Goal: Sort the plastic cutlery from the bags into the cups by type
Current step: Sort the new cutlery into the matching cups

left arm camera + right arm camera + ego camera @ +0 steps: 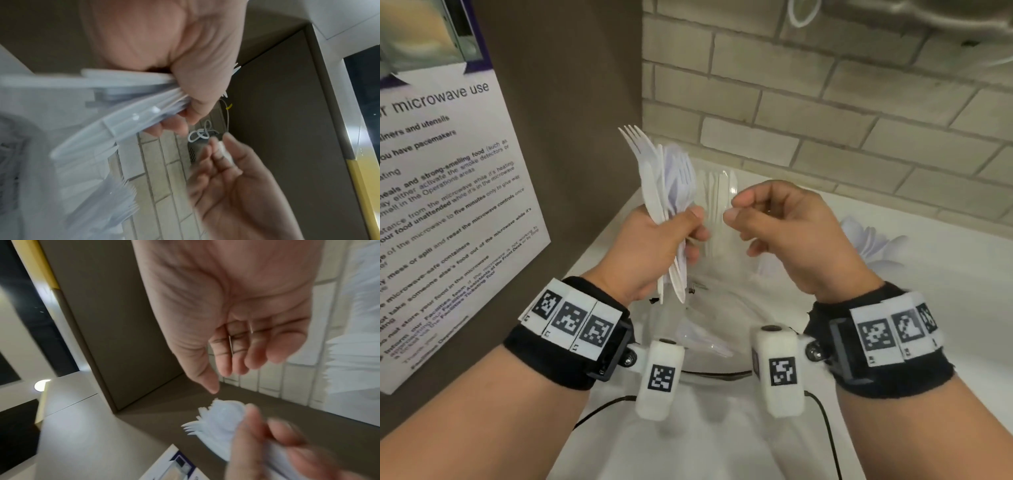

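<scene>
The white counter (945,342) lies under my arms, and the microwave poster (448,192) hangs at nine o'clock. At twelve o'clock stands a clear cup (717,205) with knives, and at three o'clock a cup of spoons (873,240) (blurred). My left hand (654,253) grips a bundle of white cutlery (671,185), forks up. My right hand (787,233), just beside it, is loosely curled and holds nothing.
</scene>
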`<state>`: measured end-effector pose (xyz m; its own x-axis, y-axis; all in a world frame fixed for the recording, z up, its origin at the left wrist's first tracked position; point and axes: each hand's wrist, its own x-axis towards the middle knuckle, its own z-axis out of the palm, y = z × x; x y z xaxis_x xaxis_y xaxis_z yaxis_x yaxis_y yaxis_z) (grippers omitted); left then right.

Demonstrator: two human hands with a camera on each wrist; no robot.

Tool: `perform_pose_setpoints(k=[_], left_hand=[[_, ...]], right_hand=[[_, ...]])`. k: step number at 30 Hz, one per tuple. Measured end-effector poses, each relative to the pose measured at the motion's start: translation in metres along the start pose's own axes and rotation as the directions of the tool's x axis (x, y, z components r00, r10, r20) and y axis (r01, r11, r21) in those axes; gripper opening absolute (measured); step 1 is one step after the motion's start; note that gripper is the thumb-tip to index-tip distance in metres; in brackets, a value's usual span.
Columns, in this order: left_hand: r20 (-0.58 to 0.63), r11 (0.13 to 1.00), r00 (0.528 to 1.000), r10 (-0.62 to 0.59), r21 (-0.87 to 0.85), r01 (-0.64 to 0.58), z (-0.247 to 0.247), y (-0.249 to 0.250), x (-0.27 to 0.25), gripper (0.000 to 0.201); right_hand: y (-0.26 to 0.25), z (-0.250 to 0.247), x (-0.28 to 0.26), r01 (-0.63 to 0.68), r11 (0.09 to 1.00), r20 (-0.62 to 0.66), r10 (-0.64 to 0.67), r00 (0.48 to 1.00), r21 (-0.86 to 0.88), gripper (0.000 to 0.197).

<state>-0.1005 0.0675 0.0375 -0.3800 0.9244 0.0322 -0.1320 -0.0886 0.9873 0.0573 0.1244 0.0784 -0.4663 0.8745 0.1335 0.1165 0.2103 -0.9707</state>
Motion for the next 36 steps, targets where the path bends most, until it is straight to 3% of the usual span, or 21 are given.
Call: perform_pose_setpoints(k=[2,6,9,11,13,16,22,25,28,34,36], left_hand=[[-0.016,0.997,0.999,0.028,0.072,-0.026,0.004,-0.01,0.001,0.023],[0.011,0.982,0.999,0.044,0.182,-0.046,0.011,-0.018,0.001,0.024],[0.029,0.972,0.999,0.043,0.231,-0.048,0.014,-0.019,0.001,0.021],[0.039,0.968,0.999,0.036,0.247,-0.044,0.016,-0.02,0.0,0.019],[0.048,0.973,0.999,0.018,0.23,-0.029,0.017,-0.02,0.0,0.018],[0.066,0.987,0.998,-0.017,0.159,0.006,0.018,-0.019,0.0,0.018],[0.131,0.996,0.988,-0.083,0.048,0.078,0.018,-0.019,-0.002,0.012],[0.152,0.993,0.982,-0.114,-0.014,0.117,0.018,-0.017,-0.002,0.01],[0.152,0.995,0.984,-0.092,-0.015,0.096,0.016,-0.016,0.0,0.011],[0.143,0.999,0.989,-0.043,0.007,0.042,0.019,-0.019,0.001,0.008],[0.143,1.0,0.99,-0.018,0.016,0.016,0.019,-0.02,0.001,0.011]], right_hand=[[-0.011,0.002,0.003,0.112,0.994,-0.028,-0.112,0.993,-0.021,0.016],[-0.02,0.008,0.007,0.266,0.95,-0.02,-0.273,0.962,-0.165,0.033],[-0.026,0.01,0.008,0.445,0.859,0.026,-0.453,0.891,-0.252,0.051],[-0.031,0.012,0.011,0.533,0.775,0.074,-0.543,0.837,-0.34,0.05],[-0.033,0.015,0.016,0.534,0.741,0.133,-0.531,0.837,-0.406,0.041],[-0.028,0.016,0.018,0.436,0.797,0.27,-0.35,0.897,-0.417,0.037],[-0.027,0.006,0.018,0.489,0.746,0.442,-0.288,0.849,-0.452,0.05],[-0.026,0.004,0.019,0.417,0.767,0.331,-0.28,0.901,-0.488,0.046],[-0.023,0.005,0.02,0.352,0.778,0.176,-0.305,0.936,-0.521,0.015],[-0.024,0.014,0.019,0.369,0.626,0.164,-0.362,0.918,-0.687,0.006],[-0.023,0.016,0.021,0.341,0.656,0.139,-0.341,0.93,-0.673,0.008]])
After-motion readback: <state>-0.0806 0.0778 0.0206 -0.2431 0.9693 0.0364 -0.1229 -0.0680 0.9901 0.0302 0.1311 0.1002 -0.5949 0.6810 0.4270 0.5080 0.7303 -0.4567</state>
